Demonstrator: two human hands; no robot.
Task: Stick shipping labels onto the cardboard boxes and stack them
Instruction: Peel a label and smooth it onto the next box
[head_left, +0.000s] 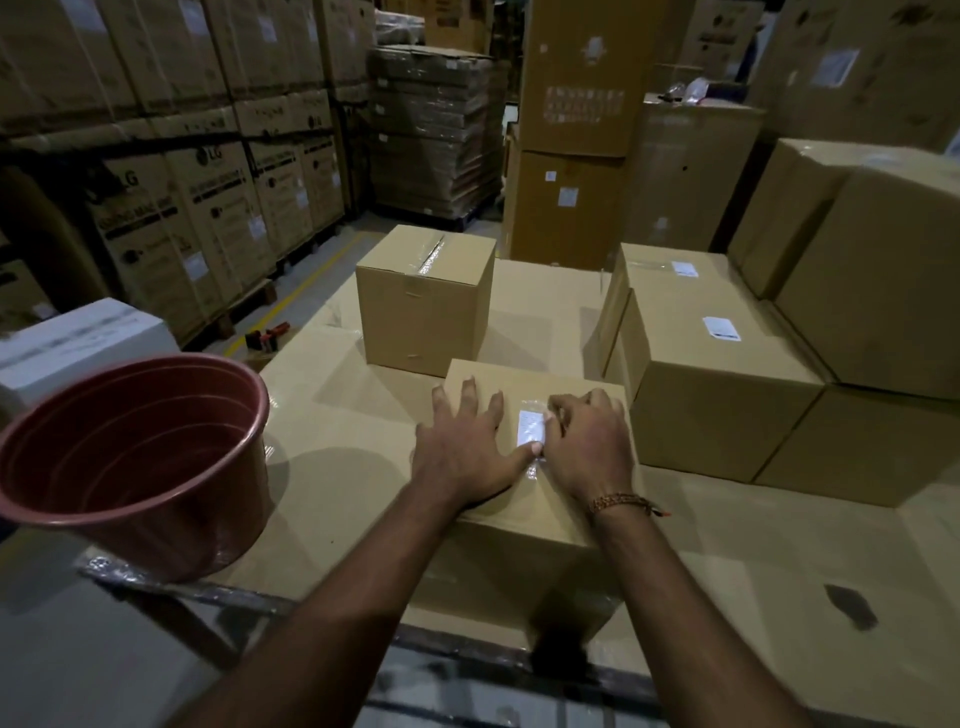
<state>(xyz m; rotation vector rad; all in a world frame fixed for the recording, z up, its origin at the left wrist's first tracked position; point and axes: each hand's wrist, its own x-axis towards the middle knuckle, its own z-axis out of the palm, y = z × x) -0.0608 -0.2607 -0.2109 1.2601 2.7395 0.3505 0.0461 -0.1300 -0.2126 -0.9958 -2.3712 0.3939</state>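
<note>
At frame centre, the left hand (462, 447) lies spread on the cardboard box (524, 514); the right hand (587, 441), fingers curled, presses the shipping label (531, 427). Best smooth outward, avoiding bubbles.

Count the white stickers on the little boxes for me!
3: one label under the hands on the nearest box, two atop the right-hand boxes. Others may be hidden.

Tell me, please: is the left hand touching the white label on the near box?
Touching. In the head view the left hand lies flat on the near box, and its thumb tip presses the lower edge of the white label.
</note>
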